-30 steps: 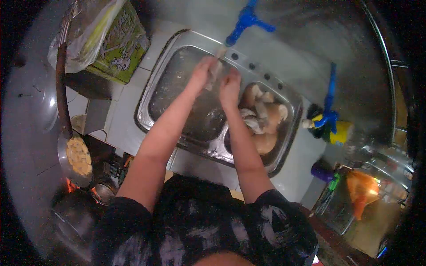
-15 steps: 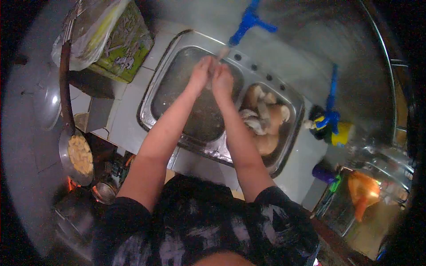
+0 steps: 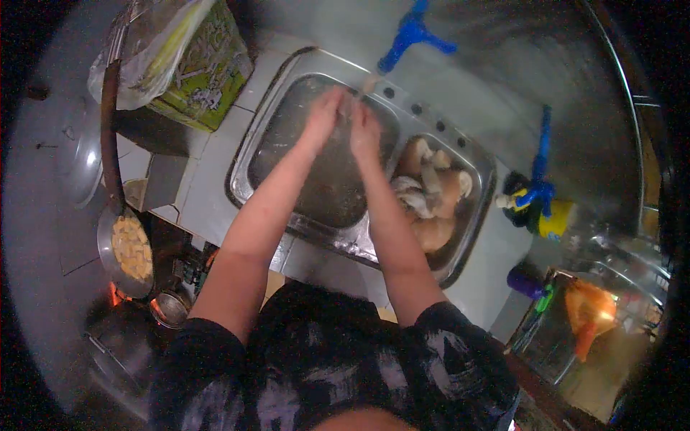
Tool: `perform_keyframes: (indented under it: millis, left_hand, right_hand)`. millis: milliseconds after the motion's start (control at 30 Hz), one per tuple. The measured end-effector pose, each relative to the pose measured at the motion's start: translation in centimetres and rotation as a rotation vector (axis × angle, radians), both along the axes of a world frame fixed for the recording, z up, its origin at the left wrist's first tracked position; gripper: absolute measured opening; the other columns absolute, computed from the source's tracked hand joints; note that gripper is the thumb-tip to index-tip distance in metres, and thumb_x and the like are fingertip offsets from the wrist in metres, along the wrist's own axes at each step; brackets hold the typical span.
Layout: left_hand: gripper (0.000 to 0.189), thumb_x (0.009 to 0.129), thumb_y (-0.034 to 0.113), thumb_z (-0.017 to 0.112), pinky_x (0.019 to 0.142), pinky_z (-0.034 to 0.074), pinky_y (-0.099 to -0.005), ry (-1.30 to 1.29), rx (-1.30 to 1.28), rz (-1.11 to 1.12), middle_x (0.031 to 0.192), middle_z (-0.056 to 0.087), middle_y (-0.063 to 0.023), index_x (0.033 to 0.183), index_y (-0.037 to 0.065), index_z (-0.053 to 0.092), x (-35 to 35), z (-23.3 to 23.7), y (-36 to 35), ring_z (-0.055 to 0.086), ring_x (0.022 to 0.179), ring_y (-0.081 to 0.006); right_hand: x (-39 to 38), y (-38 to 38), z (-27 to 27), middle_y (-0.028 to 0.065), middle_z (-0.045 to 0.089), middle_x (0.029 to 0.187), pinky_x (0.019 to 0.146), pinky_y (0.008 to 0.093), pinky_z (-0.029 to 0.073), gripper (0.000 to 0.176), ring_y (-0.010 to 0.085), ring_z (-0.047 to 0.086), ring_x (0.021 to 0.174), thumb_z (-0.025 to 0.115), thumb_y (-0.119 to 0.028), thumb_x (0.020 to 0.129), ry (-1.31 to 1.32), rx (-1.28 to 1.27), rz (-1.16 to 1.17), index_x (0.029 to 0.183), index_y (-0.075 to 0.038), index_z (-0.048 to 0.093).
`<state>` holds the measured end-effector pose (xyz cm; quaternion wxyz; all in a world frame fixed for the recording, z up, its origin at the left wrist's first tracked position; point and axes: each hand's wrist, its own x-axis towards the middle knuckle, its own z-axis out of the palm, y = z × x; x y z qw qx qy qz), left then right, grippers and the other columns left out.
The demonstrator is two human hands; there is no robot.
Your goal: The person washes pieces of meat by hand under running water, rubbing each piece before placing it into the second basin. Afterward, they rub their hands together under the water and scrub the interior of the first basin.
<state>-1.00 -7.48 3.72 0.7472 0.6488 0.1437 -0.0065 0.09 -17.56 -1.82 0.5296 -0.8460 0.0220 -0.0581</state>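
My left hand (image 3: 325, 115) and my right hand (image 3: 365, 131) are side by side over the left basin of a steel double sink (image 3: 238, 188). A narrow gap separates them. Their fingers look stretched out, though slightly blurred, and I see no object in either. Just beyond the fingertips, a blue pipe tap (image 3: 413, 36) ends in a pale spout (image 3: 371, 83). Murky water (image 3: 327, 190) appears to cover the bottom of that basin. Pale pieces of raw meat, apparently chicken (image 3: 435, 190), lie in the right basin, beside my right forearm.
At the left, a pan of frying pieces (image 3: 132, 248) sits over a flame, near a small metal pot (image 3: 170, 309). A green-yellow tin (image 3: 208, 86) with a plastic bag stands behind. Rightward are another blue tap (image 3: 539, 190), a yellow container (image 3: 557, 219) and an orange object (image 3: 589, 309).
My hands were close together under the spout; now they have come slightly apart, the right one moving a little right. The whole view has shifted slightly.
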Motion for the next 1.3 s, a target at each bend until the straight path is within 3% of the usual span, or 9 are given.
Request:
perform_keyframes:
  millis: [233,300,600,733,833,900,1000,1133,1300]
  left_hand:
    - [0.040,0.086,0.034,0.044,0.084,0.036,-0.0284,-0.087,-0.129,0.095,0.101,0.056,-0.0084,0.105,0.000,0.053,0.9,-3.1,-0.6,0.049,0.093,-0.0177]
    - [0.039,0.087,0.034,0.044,0.082,0.037,-0.0284,-0.191,0.056,0.130,0.099,0.056,-0.0080,0.104,0.001,0.054,1.1,-3.2,-0.4,0.050,0.091,-0.0175]
    - [0.040,0.087,0.032,0.044,0.081,0.038,-0.0275,-0.048,-0.302,0.098,0.103,0.055,-0.0084,0.107,-0.001,0.052,1.4,-3.6,0.6,0.050,0.094,-0.0166]
    - [0.041,0.087,0.033,0.043,0.081,0.038,-0.0269,-0.011,-0.246,0.133,0.102,0.055,-0.0075,0.109,0.000,0.051,1.1,-1.8,0.3,0.050,0.093,-0.0162]
    - [0.040,0.087,0.033,0.043,0.079,0.039,-0.0264,-0.018,-0.279,0.123,0.101,0.055,-0.0070,0.109,0.000,0.051,1.6,-2.8,0.8,0.050,0.091,-0.0156]
    - [0.039,0.087,0.033,0.043,0.078,0.039,-0.0268,-0.023,-0.325,0.107,0.100,0.055,-0.0066,0.108,0.001,0.052,1.8,-3.1,0.9,0.050,0.089,-0.0150]
    - [0.037,0.087,0.033,0.043,0.077,0.040,-0.0309,0.000,-0.260,0.087,0.101,0.056,-0.0073,0.108,0.005,0.052,1.3,-1.9,0.6,0.052,0.091,-0.0183]
    - [0.035,0.087,0.034,0.042,0.071,0.041,-0.0318,0.072,-0.369,0.072,0.098,0.056,-0.0070,0.105,0.006,0.053,1.2,-1.4,0.9,0.053,0.087,-0.0190]
    - [0.035,0.086,0.035,0.044,0.066,0.040,-0.0304,0.130,-0.408,0.161,0.092,0.057,-0.0064,0.102,0.005,0.053,0.5,-1.5,0.9,0.053,0.079,-0.0181]
  right_hand:
    - [0.0,2.0,1.3,0.0262,0.056,0.089,0.074,0.0458,0.041,0.037,0.0409,0.053,0.085,0.039,-0.031,0.086,0.018,-0.014,-0.041,0.095,0.003,0.051]
    - [0.1,1.7,0.9,0.0252,0.057,0.087,0.071,0.0461,0.042,0.029,0.0409,0.054,0.082,0.042,-0.024,0.084,0.001,-0.072,0.011,0.093,0.003,0.051]
    - [-0.6,0.2,-0.8,0.0236,0.056,0.070,0.061,0.0470,0.041,0.028,0.0415,0.055,0.069,0.048,-0.024,0.081,0.078,-0.264,0.055,0.083,0.004,0.052]
    - [-0.8,-0.6,-3.6,0.0239,0.056,0.072,0.061,0.0462,0.042,0.031,0.0419,0.055,0.070,0.046,-0.026,0.083,-0.041,-0.270,0.018,0.083,0.004,0.053]
    - [-0.6,-1.0,-3.1,0.0253,0.056,0.081,0.065,0.0454,0.043,0.034,0.0411,0.054,0.076,0.046,-0.029,0.084,0.296,-0.297,0.079,0.088,0.005,0.052]
    - [-0.2,-1.0,-2.1,0.0245,0.056,0.087,0.069,0.0443,0.043,0.036,0.0392,0.054,0.080,0.047,-0.031,0.084,-0.139,-0.189,-0.097,0.093,0.004,0.053]
    - [0.6,-0.6,-0.4,0.0217,0.057,0.086,0.071,0.0437,0.043,0.034,0.0363,0.055,0.080,0.048,-0.031,0.083,-0.429,-0.245,0.034,0.096,-0.001,0.054]
    - [0.6,-0.4,0.3,0.0197,0.058,0.084,0.069,0.0449,0.044,0.027,0.0360,0.056,0.077,0.049,-0.029,0.083,-0.095,-0.072,0.094,0.097,-0.007,0.056]
    - [0.7,0.0,0.7,0.0192,0.058,0.079,0.059,0.0474,0.045,0.018,0.0375,0.057,0.067,0.048,-0.022,0.081,-0.185,-0.442,0.151,0.092,-0.009,0.054]
